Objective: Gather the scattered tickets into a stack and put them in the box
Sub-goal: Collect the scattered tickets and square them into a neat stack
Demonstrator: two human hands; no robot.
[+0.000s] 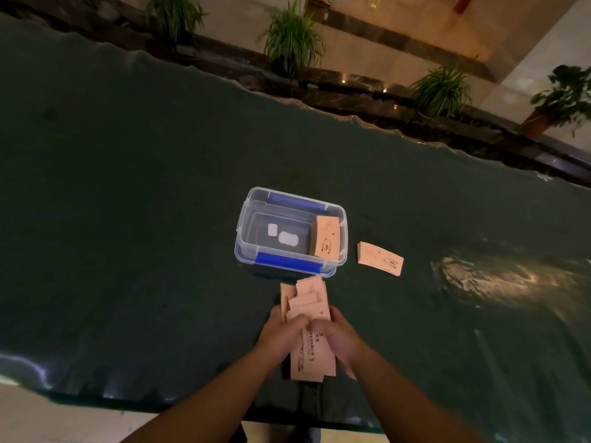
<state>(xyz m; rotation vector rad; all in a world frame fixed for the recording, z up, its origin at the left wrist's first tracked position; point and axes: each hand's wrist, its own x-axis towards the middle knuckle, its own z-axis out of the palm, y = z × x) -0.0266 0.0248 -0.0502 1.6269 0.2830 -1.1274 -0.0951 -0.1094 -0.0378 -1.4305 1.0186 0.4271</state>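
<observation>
Both hands hold an uneven bundle of pale orange tickets just above the dark table. My left hand grips its left side and my right hand its right side, thumbs on top. The far ends of the tickets fan out unevenly toward the box. A clear plastic box with blue clips stands open just beyond the hands. Inside it, a stack of tickets leans against the right wall. Another small stack of tickets lies flat on the table to the right of the box.
The dark green table has a wavy far edge and a bright light reflection at the right. Potted plants line a ledge behind the table. Two white labels show on the box floor.
</observation>
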